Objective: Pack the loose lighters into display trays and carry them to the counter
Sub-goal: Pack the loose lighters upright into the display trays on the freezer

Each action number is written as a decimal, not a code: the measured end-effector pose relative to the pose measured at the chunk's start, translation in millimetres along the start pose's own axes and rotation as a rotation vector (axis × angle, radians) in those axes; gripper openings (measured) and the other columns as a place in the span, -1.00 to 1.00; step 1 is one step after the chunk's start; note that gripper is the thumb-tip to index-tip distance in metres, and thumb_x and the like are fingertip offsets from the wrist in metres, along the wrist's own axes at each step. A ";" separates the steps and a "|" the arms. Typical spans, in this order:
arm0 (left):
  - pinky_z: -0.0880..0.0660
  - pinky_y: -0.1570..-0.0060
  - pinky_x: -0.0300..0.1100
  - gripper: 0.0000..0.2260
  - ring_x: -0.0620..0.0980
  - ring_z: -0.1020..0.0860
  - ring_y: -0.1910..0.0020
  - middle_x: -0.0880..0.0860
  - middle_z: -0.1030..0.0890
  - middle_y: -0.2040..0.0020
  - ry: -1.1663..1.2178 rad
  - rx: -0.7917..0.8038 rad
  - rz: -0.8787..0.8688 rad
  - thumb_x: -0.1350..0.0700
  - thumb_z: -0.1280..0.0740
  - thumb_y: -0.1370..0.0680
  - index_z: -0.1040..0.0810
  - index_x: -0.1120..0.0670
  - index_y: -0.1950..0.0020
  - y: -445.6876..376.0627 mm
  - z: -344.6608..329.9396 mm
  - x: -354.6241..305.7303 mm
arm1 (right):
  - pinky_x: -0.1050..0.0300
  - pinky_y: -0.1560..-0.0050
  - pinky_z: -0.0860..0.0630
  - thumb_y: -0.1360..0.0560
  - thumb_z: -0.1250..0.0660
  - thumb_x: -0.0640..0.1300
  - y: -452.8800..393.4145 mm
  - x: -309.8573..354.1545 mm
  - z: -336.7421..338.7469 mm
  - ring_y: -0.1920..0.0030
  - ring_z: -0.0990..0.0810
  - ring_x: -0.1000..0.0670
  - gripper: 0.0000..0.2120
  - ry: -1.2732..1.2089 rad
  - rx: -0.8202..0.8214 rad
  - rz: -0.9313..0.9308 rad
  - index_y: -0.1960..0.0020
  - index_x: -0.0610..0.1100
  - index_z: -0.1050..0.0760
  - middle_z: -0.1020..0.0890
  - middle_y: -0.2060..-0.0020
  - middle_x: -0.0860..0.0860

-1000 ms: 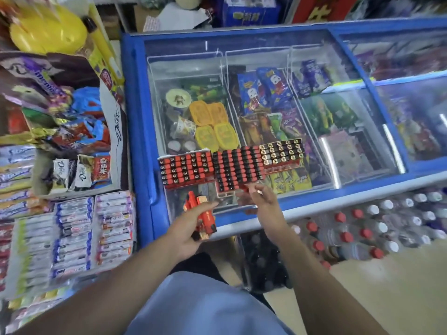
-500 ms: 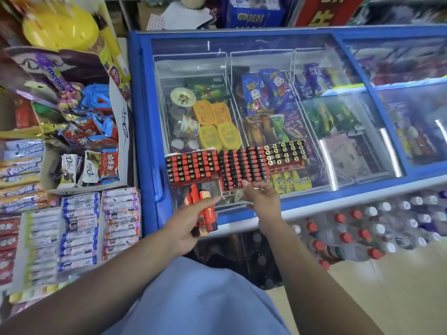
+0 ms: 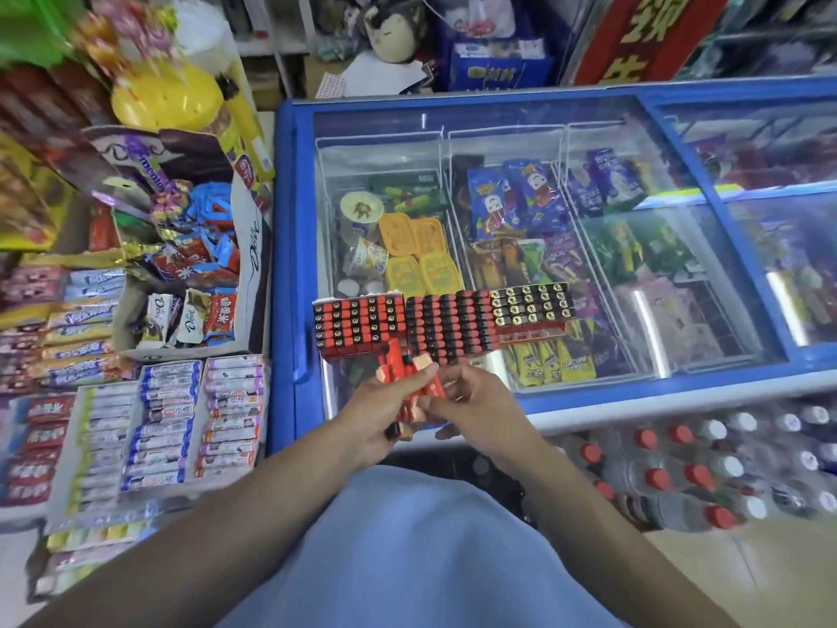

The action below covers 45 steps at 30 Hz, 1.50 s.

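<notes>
Three display trays stand side by side on the glass lid of the blue freezer (image 3: pixel 283 247): a left tray of red lighters (image 3: pixel 360 326), a middle tray of red lighters (image 3: pixel 448 326) and a right tray of black and gold lighters (image 3: pixel 532 303). My left hand (image 3: pixel 376 421) grips a bunch of loose red lighters (image 3: pixel 410 383) just in front of the trays. My right hand (image 3: pixel 480 403) has come against the bunch from the right, and its fingertips pinch one lighter in it.
A candy and gum display (image 3: pixel 167 337) fills the shelf to the left of the freezer. Bottled drinks with red and white caps (image 3: pixel 688 473) lie packed on the floor at the right. Ice cream packets show through the freezer glass.
My right hand has drawn back from the middle tray to the bunch in my left hand. The left hand has lifted the bunch a little toward the trays.
</notes>
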<state>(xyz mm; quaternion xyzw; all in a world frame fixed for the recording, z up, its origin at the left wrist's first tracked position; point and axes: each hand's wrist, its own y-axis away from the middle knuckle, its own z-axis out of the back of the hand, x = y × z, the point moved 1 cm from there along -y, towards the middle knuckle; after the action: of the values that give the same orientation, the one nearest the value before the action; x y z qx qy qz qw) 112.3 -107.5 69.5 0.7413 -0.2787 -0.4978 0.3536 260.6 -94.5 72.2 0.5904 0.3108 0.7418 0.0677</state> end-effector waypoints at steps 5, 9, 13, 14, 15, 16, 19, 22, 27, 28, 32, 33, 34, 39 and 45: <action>-0.57 0.27 -0.16 -0.66 -0.06 -0.65 0.33 0.03 -0.70 0.24 0.090 -0.072 -0.014 0.15 -0.52 -0.47 -0.62 0.20 -0.22 -7.8 -6.9 10.6 | 0.13 0.28 -0.61 -0.57 -0.45 -0.07 -4.8 -28.4 41.7 0.37 -0.64 0.04 -0.96 0.149 -0.216 0.057 0.02 0.05 -0.69 -0.70 0.32 0.08; -0.61 0.12 -0.06 -0.52 0.01 -0.64 0.28 0.13 -0.67 0.14 0.130 -0.112 0.011 0.18 -0.55 -0.43 -0.56 0.24 -0.31 -12.8 3.5 13.2 | 0.24 0.35 -0.48 -0.50 -0.51 0.04 -16.0 -52.7 72.5 0.35 -0.58 0.12 -0.87 0.408 -0.397 0.085 0.12 0.00 -0.66 -0.67 0.33 0.11; -0.63 0.13 -0.05 -0.67 0.02 -0.64 0.25 0.16 -0.66 0.14 0.145 -0.121 -0.003 0.23 -0.46 -0.54 -0.56 0.26 -0.28 -15.5 7.5 11.6 | 0.00 0.13 -0.61 -0.62 -0.34 0.07 -39.6 -62.1 73.0 0.19 -0.61 0.01 -0.79 0.626 -0.368 0.263 -0.07 -0.05 -0.63 -0.66 0.13 0.05; -0.62 0.12 -0.04 -0.68 0.03 -0.64 0.23 0.16 -0.66 0.12 0.144 -0.117 -0.009 0.22 -0.46 -0.55 -0.56 0.25 -0.28 -16.2 7.0 11.3 | 0.00 0.13 -0.61 -0.64 -0.28 0.11 -43.6 -63.7 70.6 0.17 -0.61 0.01 -0.75 0.685 -0.333 0.308 -0.12 -0.03 -0.61 -0.66 0.08 0.04; -0.61 0.10 -0.03 -0.67 0.03 -0.64 0.21 0.16 -0.66 0.10 0.142 -0.108 -0.012 0.20 -0.46 -0.54 -0.56 0.24 -0.28 -16.8 6.1 11.6 | 0.03 0.13 -0.61 -0.64 -0.25 0.12 -46.9 -65.9 68.7 0.14 -0.62 -0.01 -0.72 0.721 -0.318 0.360 -0.16 -0.03 -0.60 -0.66 0.04 0.04; -0.60 0.08 -0.02 -0.66 0.04 -0.63 0.20 0.17 -0.66 0.08 0.140 -0.100 -0.013 0.19 -0.47 -0.54 -0.56 0.23 -0.28 -16.7 5.2 11.8 | 0.06 0.14 -0.60 -0.64 -0.26 0.11 -48.9 -67.5 67.0 0.12 -0.63 -0.02 -0.73 0.727 -0.329 0.425 -0.18 -0.04 -0.60 -0.66 0.01 0.03; -0.59 0.02 0.00 -0.70 0.05 -0.64 0.16 0.16 -0.67 0.06 0.151 -0.100 -0.020 0.18 -0.48 -0.53 -0.58 0.18 -0.24 -15.2 2.3 12.5 | 0.13 0.17 -0.56 -0.61 -0.37 -0.01 -52.8 -73.2 64.6 0.13 -0.65 -0.03 -0.79 0.693 -0.402 0.548 -0.18 -0.09 -0.61 -0.70 0.02 0.00; -0.58 -0.17 0.08 -0.74 0.09 -0.63 0.06 0.15 -0.67 0.05 0.139 -0.112 -0.038 0.17 -0.47 -0.54 -0.60 0.16 -0.21 -13.2 0.9 13.1 | 0.19 0.27 -0.49 -0.56 -0.45 -0.11 -58.6 -76.3 67.2 0.19 -0.66 -0.03 -0.84 0.777 -0.446 0.610 -0.14 -0.07 -0.61 -0.72 0.10 0.02; -0.57 -0.18 0.05 -0.75 0.06 -0.62 0.08 0.12 -0.67 0.10 0.147 -0.122 -0.046 0.15 -0.47 -0.55 -0.60 0.17 -0.20 -11.2 -0.4 14.6 | 0.12 0.32 -0.61 -0.54 -0.48 -0.05 -63.4 -75.6 73.3 0.17 -0.66 0.01 -0.80 0.864 -0.506 0.752 -0.16 0.00 -0.69 -0.70 0.06 0.06; -0.59 -0.14 0.04 -0.75 0.06 -0.62 0.08 0.12 -0.67 0.08 0.152 -0.123 -0.049 0.15 -0.47 -0.55 -0.60 0.17 -0.20 -10.8 -0.8 14.7 | 0.12 0.34 -0.59 -0.57 -0.45 -0.02 -63.8 -75.8 74.1 0.18 -0.64 0.03 -0.80 0.879 -0.503 0.776 -0.18 0.02 -0.69 -0.69 0.06 0.07; -0.61 0.08 -0.06 -0.71 0.06 -0.63 0.04 0.15 -0.66 0.01 0.165 -0.111 -0.053 0.14 -0.48 -0.54 -0.59 0.17 -0.24 -8.8 -3.3 14.8 | 0.30 0.38 -0.44 -0.52 -0.50 -0.16 -62.2 -79.5 72.9 0.24 -0.61 0.05 -0.78 0.874 -0.505 0.797 -0.14 0.02 -0.71 -0.67 0.08 0.09; -0.61 0.10 -0.08 -0.69 0.06 -0.63 0.04 0.16 -0.65 -0.01 0.173 -0.102 -0.055 0.14 -0.48 -0.54 -0.59 0.17 -0.25 -8.0 -4.2 14.8 | 0.37 0.38 -0.35 -0.47 -0.53 -0.20 -61.8 -79.8 72.2 0.26 -0.60 0.06 -0.77 0.843 -0.510 0.773 -0.09 0.02 -0.73 -0.66 0.11 0.09; -0.61 0.12 -0.09 -0.68 0.06 -0.63 0.04 0.17 -0.65 -0.02 0.180 -0.097 -0.056 0.14 -0.49 -0.54 -0.59 0.18 -0.26 -6.7 -5.2 14.7 | 0.42 0.37 -0.27 -0.45 -0.56 -0.21 -61.9 -79.1 71.3 0.29 -0.58 0.06 -0.77 0.819 -0.518 0.751 -0.06 0.02 -0.74 -0.66 0.14 0.10; -0.60 0.10 -0.07 -0.64 0.04 -0.63 0.08 0.16 -0.65 0.00 0.177 -0.059 -0.072 0.12 -0.50 -0.51 -0.59 0.17 -0.27 -2.2 -7.3 17.0 | 0.22 0.44 -0.47 -0.52 -0.50 -0.05 -53.9 -55.1 61.9 0.39 -0.54 0.07 -0.88 0.773 -0.522 0.718 -0.06 0.04 -0.73 -0.61 0.18 0.12; -0.64 0.09 -0.06 -0.68 0.02 -0.70 0.12 0.10 -0.73 0.07 -0.024 -0.052 -0.131 0.15 -0.55 -0.48 -0.64 0.12 -0.21 1.3 -11.6 21.6 | 0.41 0.25 -0.44 -0.52 -0.45 0.13 -22.9 -8.2 43.8 0.29 -0.58 0.27 -0.85 0.107 0.095 0.213 -0.04 0.12 -0.69 -0.68 0.21 0.20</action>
<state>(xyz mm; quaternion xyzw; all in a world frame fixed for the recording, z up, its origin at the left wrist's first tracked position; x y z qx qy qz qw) 130.6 -121.9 61.8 0.7425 -0.2208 -0.5358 0.3360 297.1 -63.3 57.8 0.5821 0.2844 0.7597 -0.0563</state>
